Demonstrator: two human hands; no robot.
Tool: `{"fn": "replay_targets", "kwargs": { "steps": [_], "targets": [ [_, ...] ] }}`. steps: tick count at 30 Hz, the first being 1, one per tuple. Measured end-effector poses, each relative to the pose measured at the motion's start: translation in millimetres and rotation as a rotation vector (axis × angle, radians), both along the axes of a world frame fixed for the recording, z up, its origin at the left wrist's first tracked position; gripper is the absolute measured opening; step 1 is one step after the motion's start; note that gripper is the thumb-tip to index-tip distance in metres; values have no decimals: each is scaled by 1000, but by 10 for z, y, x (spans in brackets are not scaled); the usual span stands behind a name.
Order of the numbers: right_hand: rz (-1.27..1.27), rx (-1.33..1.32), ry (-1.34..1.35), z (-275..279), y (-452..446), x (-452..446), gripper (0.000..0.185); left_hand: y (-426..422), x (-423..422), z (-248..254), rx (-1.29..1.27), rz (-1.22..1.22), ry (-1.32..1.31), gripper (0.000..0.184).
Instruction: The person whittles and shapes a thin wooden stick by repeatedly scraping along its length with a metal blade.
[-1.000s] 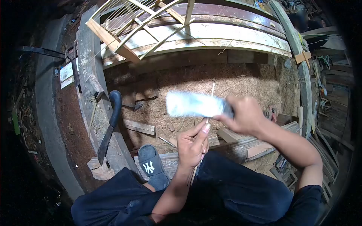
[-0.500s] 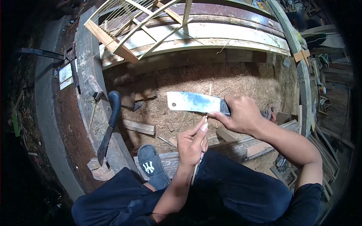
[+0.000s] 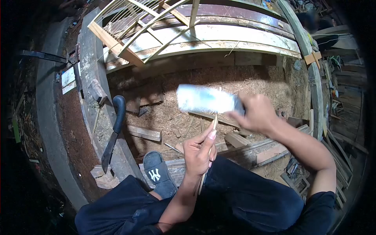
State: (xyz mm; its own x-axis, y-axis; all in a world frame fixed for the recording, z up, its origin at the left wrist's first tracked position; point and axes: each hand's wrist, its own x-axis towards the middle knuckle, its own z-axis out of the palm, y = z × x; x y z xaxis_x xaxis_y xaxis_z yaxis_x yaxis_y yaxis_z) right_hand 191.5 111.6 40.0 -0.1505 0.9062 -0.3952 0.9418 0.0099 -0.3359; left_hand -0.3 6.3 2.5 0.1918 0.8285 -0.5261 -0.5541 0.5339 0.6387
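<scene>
My left hand (image 3: 197,156) pinches a thin bamboo stick (image 3: 215,120), its pale tip pointing up past my fingers and its lower end running down by my wrist. My right hand (image 3: 258,113) grips the dark handle of a cleaver (image 3: 203,98). The broad, shiny blade is blurred by motion and lies sideways just above the stick's tip; whether they touch I cannot tell. Wood shavings (image 3: 188,125) cover the ground underneath.
A curved-handled knife (image 3: 116,127) rests on the left beam (image 3: 92,58). A wooden frame with thin wires (image 3: 133,29) stands on the white plank (image 3: 243,37) at the back. Wood blocks (image 3: 145,133) lie on the ground, near my slippered foot (image 3: 158,174).
My right hand has moved slightly right and up with the cleaver, and the blade has lifted off the stick's tip, now showing more of it. My left hand stays nearly still.
</scene>
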Motion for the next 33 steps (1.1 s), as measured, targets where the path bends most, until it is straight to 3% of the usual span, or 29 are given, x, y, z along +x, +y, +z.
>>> {"fn": "replay_targets", "kwargs": {
  "steps": [3,7,9,12,13,15,16,17,19,22,23,25,29,33],
  "targets": [
    [376,127,60,41,-293,-125,72,-39,-47,10,19,-70,-4,37],
    [265,101,46,-12,-182,-60,73,2,-16,-4,34,-34,39,34],
    [371,94,73,39,-285,-109,71,-26,-32,16,14,-47,36,34],
    [66,72,44,-18,-58,-39,59,26,11,116,-35,7,40,22],
    [69,80,42,14,-60,-46,59,24,21,73,-56,11,43,23],
    [316,102,30,67,-142,-82,74,11,9,17,-30,-1,26,27],
    [412,-32,9,140,-233,-124,74,-53,-12,1,-22,-22,10,32],
    [407,118,75,74,-304,-117,73,-56,-29,16,-18,-42,44,33],
    [199,56,85,-33,-146,-14,70,13,-28,86,7,-34,62,32],
    [167,-40,16,-30,-94,19,68,41,-7,60,33,-62,110,33],
    [168,-45,19,-27,-139,-9,68,21,-16,57,5,-101,108,35],
    [404,133,112,31,-299,-83,68,-19,-53,91,4,-108,104,35],
    [118,107,30,-192,-92,107,71,39,-6,60,79,-82,108,37],
    [352,102,128,66,-286,-69,57,-15,-5,61,9,-92,83,39]
  ]
}}
